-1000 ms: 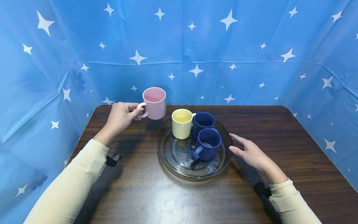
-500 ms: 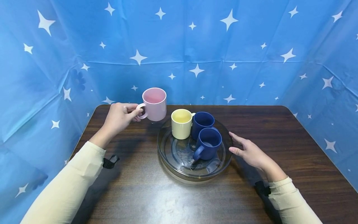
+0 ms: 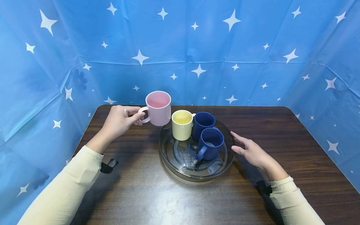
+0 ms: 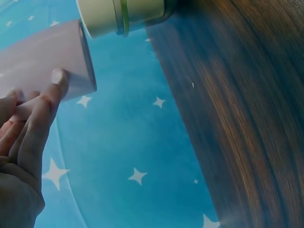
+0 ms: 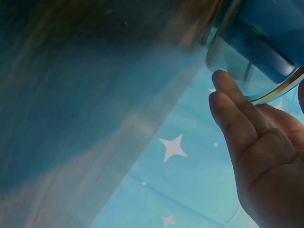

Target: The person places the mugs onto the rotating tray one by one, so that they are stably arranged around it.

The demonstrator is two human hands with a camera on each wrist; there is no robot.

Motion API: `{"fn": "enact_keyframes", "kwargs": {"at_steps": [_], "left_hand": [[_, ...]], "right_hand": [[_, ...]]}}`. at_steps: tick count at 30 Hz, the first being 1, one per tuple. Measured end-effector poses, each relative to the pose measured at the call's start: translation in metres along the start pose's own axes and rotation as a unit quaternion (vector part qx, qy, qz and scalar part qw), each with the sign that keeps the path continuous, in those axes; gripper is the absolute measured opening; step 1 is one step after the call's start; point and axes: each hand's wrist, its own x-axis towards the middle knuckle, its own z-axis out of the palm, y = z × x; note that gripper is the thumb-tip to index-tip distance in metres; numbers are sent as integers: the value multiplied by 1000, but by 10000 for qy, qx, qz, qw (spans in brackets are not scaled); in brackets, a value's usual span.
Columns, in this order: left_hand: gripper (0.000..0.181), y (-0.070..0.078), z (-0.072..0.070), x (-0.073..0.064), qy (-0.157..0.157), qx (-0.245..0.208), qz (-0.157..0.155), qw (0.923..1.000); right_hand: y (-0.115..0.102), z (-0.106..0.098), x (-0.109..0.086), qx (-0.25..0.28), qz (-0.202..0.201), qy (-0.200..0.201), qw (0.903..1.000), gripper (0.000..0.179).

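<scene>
My left hand (image 3: 121, 120) pinches the handle of a pink mug (image 3: 159, 109), held upright above the table beside the left rim of a round smoky glass dish (image 3: 180, 173). In the left wrist view that mug (image 4: 42, 59) shows with the fingers at its handle. Inside the dish, a yellow mug (image 3: 181, 125) stands at the back left, next to a dark blue mug (image 3: 200, 123). A second blue mug (image 3: 209, 145) sits in front, its handle toward the lower left. My right hand (image 3: 251, 151), fingers extended, is at the dish's right side; the right wrist view shows fingertips by the glass wall (image 5: 232, 66).
The dish stands on a dark wooden table (image 3: 135, 193) with rounded back corners. A blue curtain with white stars (image 3: 180, 37) closes off the back and both sides. Black straps (image 3: 109, 166) are on both wrists.
The pink mug in my left hand has come slightly right, down and nearer to the dish. The right hand stays almost in place at the dish's side.
</scene>
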Motion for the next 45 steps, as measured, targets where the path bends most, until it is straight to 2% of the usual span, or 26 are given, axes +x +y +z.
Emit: {"fn": "enact_keyframes", "kwargs": {"at_steps": [6,12,22,28,34,40,45], "left_hand": [[24,7,2,-2,-119,-15,104,9999],[20,14,4,-4,-313,-292,131,9990],[14,24,11,-10,-526,-277,554,9967],[12,31,13,-14,-691,-421,553,9952],[10,37,14,-17,-793,-504,709,9930],[10,42,16,-21,-911,-484,813,9913],[8,46,16,-24,-990,-498,816,9905]], "right_hand": [[1,-1,2,81,64,-48,9999,62],[-1,0,3,125,47,-33,9999,62],[1,-2,4,41,116,-60,9999,61],[2,-4,6,32,101,-101,9999,60],[3,-5,9,80,65,-105,9999,60],[2,-6,11,170,133,7,9998,58],[-1,-4,13,-36,270,231,9994,58]]}}
